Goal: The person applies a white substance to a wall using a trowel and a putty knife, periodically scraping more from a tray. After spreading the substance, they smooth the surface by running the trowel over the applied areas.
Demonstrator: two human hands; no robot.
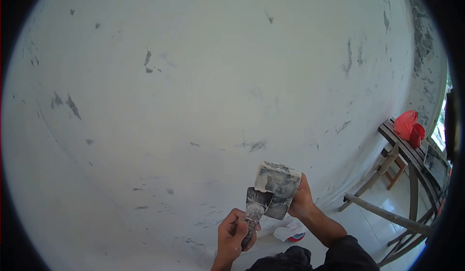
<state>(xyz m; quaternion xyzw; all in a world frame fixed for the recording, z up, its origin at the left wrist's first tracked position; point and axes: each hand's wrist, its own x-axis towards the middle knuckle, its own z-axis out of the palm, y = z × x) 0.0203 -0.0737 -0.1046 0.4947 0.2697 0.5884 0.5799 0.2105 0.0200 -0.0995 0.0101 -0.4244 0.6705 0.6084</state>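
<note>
My right hand (301, 199) grips a wide putty trowel (278, 186), its blade smeared with grey and white filler, tilted up in front of the wall. My left hand (231, 234) is closed round the handle of a narrower putty knife (254, 210). The knife's blade rests against the lower edge of the trowel. Both tools are held low, close to the white plastered wall (203, 87), which carries scattered grey marks.
A wooden scaffold or trestle (409, 174) stands at the right with a red bag (409, 127) on top. A white and red container (293, 233) lies on the tiled floor below my hands. A window opening shows at the far right.
</note>
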